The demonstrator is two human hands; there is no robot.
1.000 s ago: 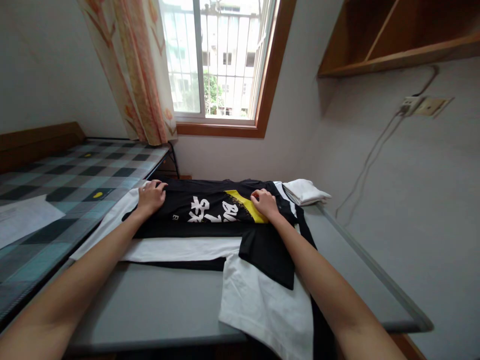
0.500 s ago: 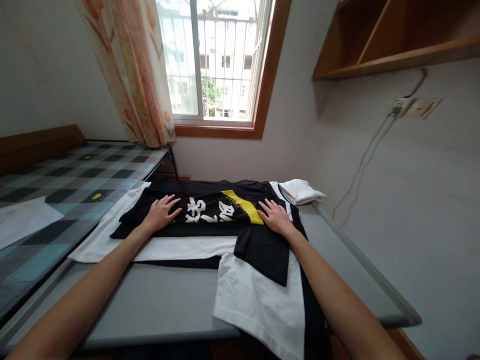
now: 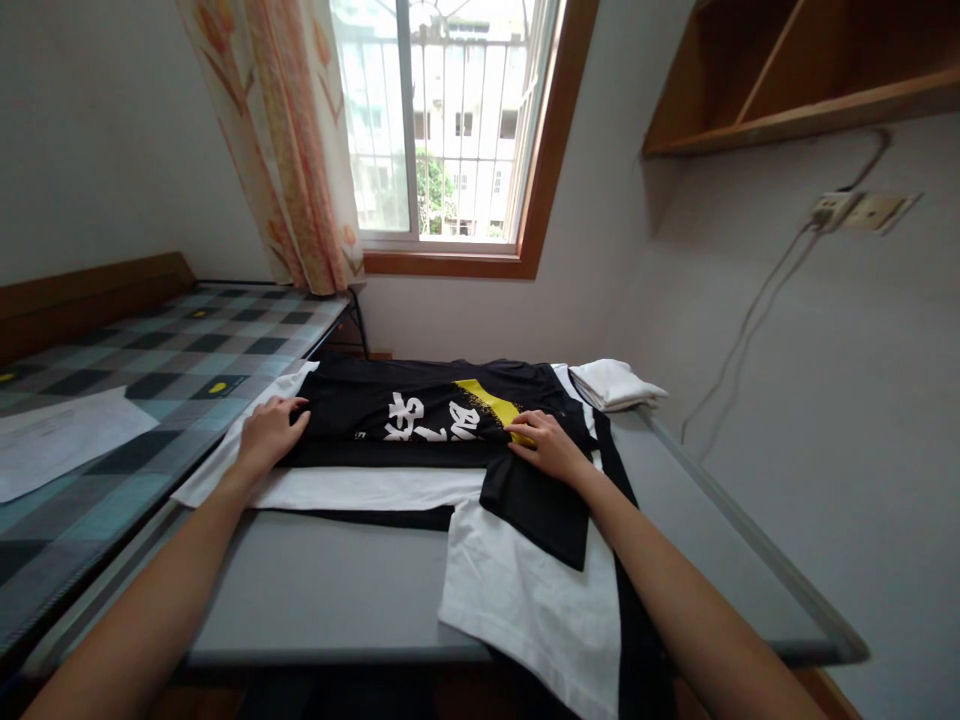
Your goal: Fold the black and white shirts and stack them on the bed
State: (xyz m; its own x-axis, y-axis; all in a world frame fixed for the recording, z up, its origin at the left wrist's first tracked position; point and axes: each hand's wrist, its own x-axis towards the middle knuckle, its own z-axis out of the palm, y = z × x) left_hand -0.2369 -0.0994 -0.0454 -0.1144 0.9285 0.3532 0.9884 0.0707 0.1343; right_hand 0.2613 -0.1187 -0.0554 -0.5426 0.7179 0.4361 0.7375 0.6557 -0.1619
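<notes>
A black T-shirt point(image 3: 352, 400) with white lettering and a yellow stripe lies on a white T-shirt point(image 3: 360, 490), with more black cloth below. At its left hem, my left hand point(image 3: 268, 438) has curled fingers closed on the black fabric; part of the hem is hidden under the hand. Beside the yellow stripe, my right hand point(image 3: 553, 446) rests on the black T-shirt with bent fingers slightly apart. One black sleeve point(image 3: 536, 515) spreads toward me over the white sleeve point(image 3: 532, 610), which hangs past the table's front edge.
The shirts lie on a grey table point(image 3: 337, 590). A folded white cloth point(image 3: 615, 384) sits at its back right corner. On the left stands a bed with a checked mattress point(image 3: 262, 345) and paper sheets point(image 3: 67, 440). A wall shelf point(image 3: 795, 120) and cable point(image 3: 739, 330) are at right.
My left hand has slid left from the shirt's body to its hem, and its fingers have curled. My right hand's fingers have bent beside the yellow stripe. The view has shifted slightly.
</notes>
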